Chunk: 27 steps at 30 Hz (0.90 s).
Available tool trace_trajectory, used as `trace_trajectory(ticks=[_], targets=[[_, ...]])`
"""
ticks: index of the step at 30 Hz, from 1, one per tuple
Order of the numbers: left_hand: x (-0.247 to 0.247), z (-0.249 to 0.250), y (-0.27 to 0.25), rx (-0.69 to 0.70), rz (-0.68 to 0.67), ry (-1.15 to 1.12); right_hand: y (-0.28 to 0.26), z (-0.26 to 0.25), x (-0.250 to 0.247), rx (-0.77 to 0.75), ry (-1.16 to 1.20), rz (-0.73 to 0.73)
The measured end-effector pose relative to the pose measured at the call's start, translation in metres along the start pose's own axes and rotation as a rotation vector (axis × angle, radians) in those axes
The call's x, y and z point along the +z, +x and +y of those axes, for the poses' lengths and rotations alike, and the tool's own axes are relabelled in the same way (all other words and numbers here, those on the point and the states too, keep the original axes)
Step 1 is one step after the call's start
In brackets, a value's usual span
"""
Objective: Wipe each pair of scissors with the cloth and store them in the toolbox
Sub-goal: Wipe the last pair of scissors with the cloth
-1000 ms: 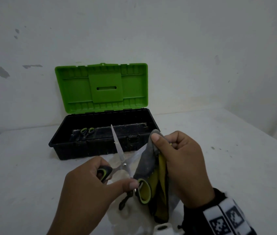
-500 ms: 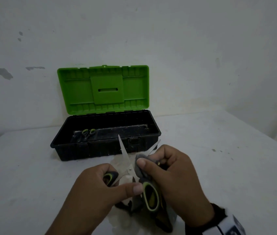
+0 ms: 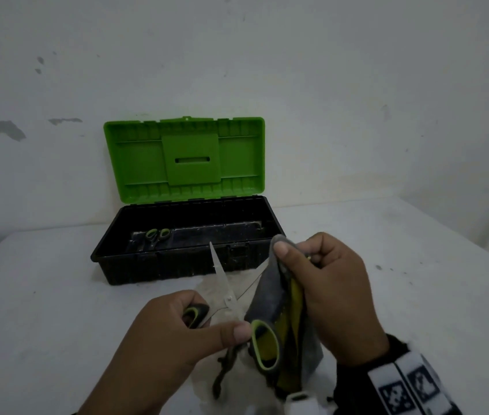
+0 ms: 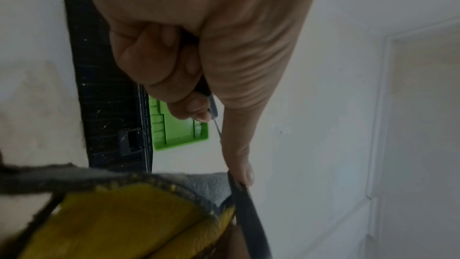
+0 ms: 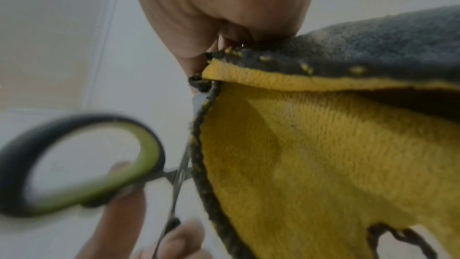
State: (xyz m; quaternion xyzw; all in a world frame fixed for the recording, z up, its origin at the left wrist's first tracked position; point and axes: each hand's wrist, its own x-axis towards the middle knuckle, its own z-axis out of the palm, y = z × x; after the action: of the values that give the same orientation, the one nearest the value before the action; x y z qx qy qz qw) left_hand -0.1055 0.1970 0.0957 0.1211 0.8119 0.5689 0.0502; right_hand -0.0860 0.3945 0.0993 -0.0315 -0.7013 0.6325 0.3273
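Scissors are being held open above the table, in front of the toolbox, one bare blade pointing up and away, the other running up inside the cloth. The left hand is gripping the handles, fingers curled round the left loop and thumb pressing beside the right loop. The right hand is pinching the cloth round the covered blade, thumb on top near its tip. Judging by this, wiping is under way on this pair and storing it is left to do; another pair is already lying in the toolbox at the left end. Whether more pairs are waiting cannot be told.

Blades are looking thin, pale and shiny; handles are oval loops, black outside with a green lining. The cloth is looking plush, grey on one face and yellow on the other, with a dark stitched hem. The toolbox is a ribbed black plastic tub with a green lid standing open against the wall.
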Motion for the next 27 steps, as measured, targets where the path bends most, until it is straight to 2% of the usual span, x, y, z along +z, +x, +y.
trace_trajectory(ticks=[3, 5, 10, 12, 18, 23, 25, 27], targets=[[-0.002, 0.003, 0.000, 0.005, 0.043, 0.053, 0.013, 0.002, -0.009, 0.041, -0.001, 0.042], [-0.003, 0.004, 0.000, 0.025, 0.110, 0.119, 0.013, 0.000, -0.015, 0.038, 0.008, 0.021], [0.004, 0.017, -0.004, 0.072, 0.251, 0.348, -0.008, -0.010, -0.004, -0.036, -0.151, -0.195], [0.010, 0.022, -0.006, 0.106, 0.285, 0.415, -0.014, -0.008, 0.006, -0.049, -0.215, -0.227], [0.015, 0.011, -0.003, 0.293, 0.340, 0.608, -0.025, 0.001, 0.028, -0.042, -0.214, -0.132], [0.014, 0.010, -0.005, 0.400, 0.334, 0.653, -0.015, 0.006, 0.028, 0.026, -0.141, 0.047], [0.014, 0.008, -0.004, 0.409, 0.343, 0.666, -0.013, 0.006, 0.026, 0.062, -0.122, 0.027], [0.013, 0.005, -0.002, 0.419, 0.354, 0.667, -0.018, 0.003, 0.029, 0.113, -0.079, -0.064]])
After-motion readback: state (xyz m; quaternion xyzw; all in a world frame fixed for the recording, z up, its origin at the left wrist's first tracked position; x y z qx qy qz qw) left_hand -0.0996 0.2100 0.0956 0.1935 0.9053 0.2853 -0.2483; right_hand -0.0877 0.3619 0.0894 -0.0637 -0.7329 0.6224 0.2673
